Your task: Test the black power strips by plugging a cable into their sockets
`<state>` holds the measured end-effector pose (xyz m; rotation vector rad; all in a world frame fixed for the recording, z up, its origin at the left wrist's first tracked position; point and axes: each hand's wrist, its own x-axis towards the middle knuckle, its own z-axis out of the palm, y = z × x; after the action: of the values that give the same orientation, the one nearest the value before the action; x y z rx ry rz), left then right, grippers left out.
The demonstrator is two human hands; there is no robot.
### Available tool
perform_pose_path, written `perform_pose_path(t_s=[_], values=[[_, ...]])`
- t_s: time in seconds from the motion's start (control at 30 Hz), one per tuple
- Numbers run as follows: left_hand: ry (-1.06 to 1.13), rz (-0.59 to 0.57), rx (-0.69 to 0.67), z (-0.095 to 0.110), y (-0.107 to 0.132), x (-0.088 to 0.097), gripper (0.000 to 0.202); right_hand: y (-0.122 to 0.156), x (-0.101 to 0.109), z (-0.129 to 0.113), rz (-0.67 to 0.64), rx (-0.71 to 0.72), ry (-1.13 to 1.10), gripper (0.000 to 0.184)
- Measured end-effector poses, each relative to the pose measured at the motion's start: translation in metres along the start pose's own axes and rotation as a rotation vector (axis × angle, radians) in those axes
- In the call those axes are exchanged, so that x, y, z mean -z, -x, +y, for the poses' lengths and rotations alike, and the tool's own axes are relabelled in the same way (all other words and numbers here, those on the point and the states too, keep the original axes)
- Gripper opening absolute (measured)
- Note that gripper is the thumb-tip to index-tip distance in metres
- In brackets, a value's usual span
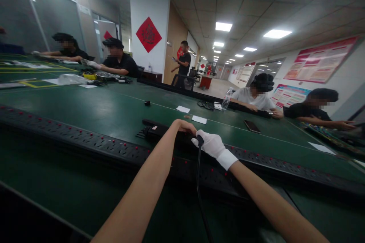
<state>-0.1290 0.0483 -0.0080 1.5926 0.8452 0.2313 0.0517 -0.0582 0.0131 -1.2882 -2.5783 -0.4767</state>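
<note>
The green desk carries a long black socket strip dotted with red. A black cable runs across the strip toward the viewer, its thick end above the strip's middle. The right grip, a white-gloved hand, pinches that end between thumb and fingers. The left grip, a bare hand, bends just beyond the strip; whether it closes on anything cannot be told. Beyond the strip lie a phone, rightward, and a small black object, leftward.
</note>
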Motion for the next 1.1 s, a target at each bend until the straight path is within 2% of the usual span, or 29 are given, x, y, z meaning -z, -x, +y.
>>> perform_pose_path(t_s=[0.27, 0.53, 0.8, 1.1], values=[[0.004, -0.038, 0.042, 0.001, 0.003, 0.001, 0.028, -0.001, 0.001, 0.002, -0.082, -0.065, -0.020, 0.049], [0.001, -0.016, 0.089, 0.003, 0.007, 0.001, 0.026, -0.002, 0.008, 0.001, -0.148, -0.074, -0.043, 0.053], [-0.001, 0.002, 0.095, 0.002, 0.009, 0.000, 0.021, 0.001, 0.010, 0.002, -0.141, -0.065, -0.065, 0.046], [-0.001, 0.014, 0.084, -0.001, 0.009, 0.000, 0.022, 0.003, 0.010, 0.002, -0.145, -0.072, -0.090, 0.048]])
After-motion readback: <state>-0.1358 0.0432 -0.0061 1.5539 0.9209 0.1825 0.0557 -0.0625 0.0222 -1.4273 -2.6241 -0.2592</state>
